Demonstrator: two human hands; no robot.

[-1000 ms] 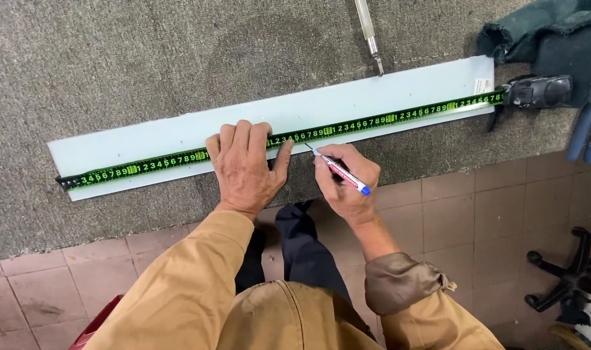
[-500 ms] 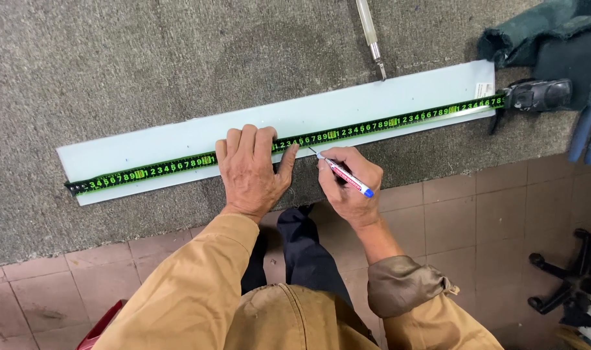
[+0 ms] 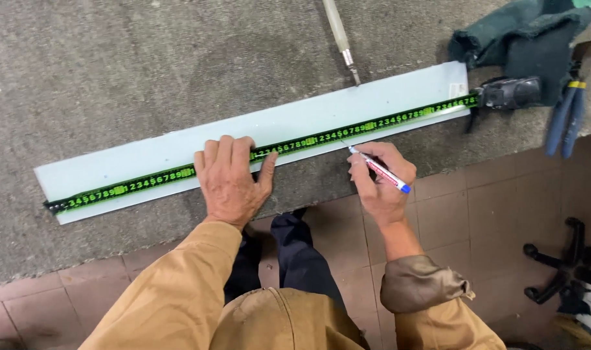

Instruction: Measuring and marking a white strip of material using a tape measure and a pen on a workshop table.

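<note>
A long pale blue strip [image 3: 146, 159] lies slanted across a grey carpeted bench. A black tape measure blade with green numbers [image 3: 347, 133] runs along the strip's near edge, its black case [image 3: 512, 93] resting past the right end. My left hand [image 3: 229, 181] lies flat, fingers spread, pressing the tape and the strip near the middle. My right hand [image 3: 381, 185] grips a white marker pen with a blue end [image 3: 379, 170]. The pen's tip touches the strip just below the tape.
A metal rod-like tool [image 3: 340, 35] lies beyond the strip. A dark green cloth [image 3: 522, 39] and blue-handled pliers [image 3: 567, 107] sit at the far right. Tiled floor [image 3: 477, 214] lies below the bench edge, with a black chair base [image 3: 567, 266] at lower right.
My right hand with the pen has shifted to the right along the strip, away from my left hand. My left hand stays pressed on the tape.
</note>
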